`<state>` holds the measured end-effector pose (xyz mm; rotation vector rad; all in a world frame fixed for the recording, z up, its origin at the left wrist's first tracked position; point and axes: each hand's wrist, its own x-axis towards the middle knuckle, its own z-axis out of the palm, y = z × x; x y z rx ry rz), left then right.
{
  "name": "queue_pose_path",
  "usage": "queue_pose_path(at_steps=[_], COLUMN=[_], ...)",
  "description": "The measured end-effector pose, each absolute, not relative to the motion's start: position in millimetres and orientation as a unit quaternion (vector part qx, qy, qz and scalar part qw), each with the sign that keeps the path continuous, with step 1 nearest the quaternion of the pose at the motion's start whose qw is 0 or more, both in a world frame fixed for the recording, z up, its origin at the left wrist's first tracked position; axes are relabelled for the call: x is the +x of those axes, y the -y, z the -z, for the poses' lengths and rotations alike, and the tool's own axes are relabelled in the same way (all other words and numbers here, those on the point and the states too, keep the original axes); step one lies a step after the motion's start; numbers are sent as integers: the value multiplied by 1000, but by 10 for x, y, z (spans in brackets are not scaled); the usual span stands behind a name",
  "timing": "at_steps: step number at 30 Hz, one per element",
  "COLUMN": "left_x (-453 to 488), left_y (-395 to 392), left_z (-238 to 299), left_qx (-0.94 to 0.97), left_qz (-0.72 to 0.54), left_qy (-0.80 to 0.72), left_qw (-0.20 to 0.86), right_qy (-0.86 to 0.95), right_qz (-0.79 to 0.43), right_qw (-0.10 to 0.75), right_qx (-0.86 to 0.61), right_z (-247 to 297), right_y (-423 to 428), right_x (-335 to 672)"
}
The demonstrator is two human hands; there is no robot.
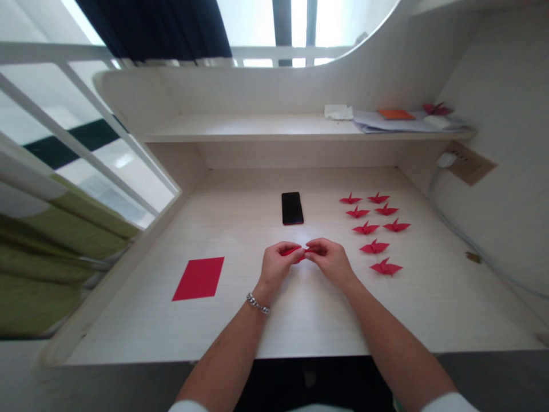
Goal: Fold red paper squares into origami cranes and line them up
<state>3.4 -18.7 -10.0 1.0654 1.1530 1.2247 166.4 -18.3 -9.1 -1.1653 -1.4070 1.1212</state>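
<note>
Red folded paper (291, 250) was observed between the two hands, above the middle of the counter (317, 329). Its colour was even and strong, and its surface appeared matt where exposed. The visible part was small and narrow: one strip lay along the thumb and fingers of the left hand (274, 266), and a further bit emerged at the fingertips of the right hand (332, 262). Most of its outline was covered by the fingers, so the exact form and number of folds could not be determined. Whether it touched the counter could not be told.

The left hand pinched the paper between thumb and fingers; the right hand likewise gripped the opposite end with bent fingers, the two thumbs close together. A silver-coloured chain bracelet (258, 303) was worn just behind the left hand.

To the left of the hands, a flat red sheet (199, 278) of similar colour lay on the counter, four-sided and smooth. To the right rested eight red paper birds (365, 229), their pointed wings spread, arranged in two rough columns of five and three. Beyond the hands, a black phone (292, 208) lay with its dark screen upward.
</note>
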Motion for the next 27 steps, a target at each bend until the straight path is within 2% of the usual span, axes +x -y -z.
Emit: queue_pose_path(at_steps=[13, 27], left_x=[34, 45], left_y=[200, 189], left_z=[138, 129], left_qx=[504, 512], left_qz=[-505, -499], left_qy=[-505, -512], left_qw=[485, 476], right_qy=[576, 590], right_qz=[-468, -483], right_qw=[448, 420], right_qx=[-500, -492], right_z=[113, 59], right_y=[196, 178], right_x=[1666, 1667])
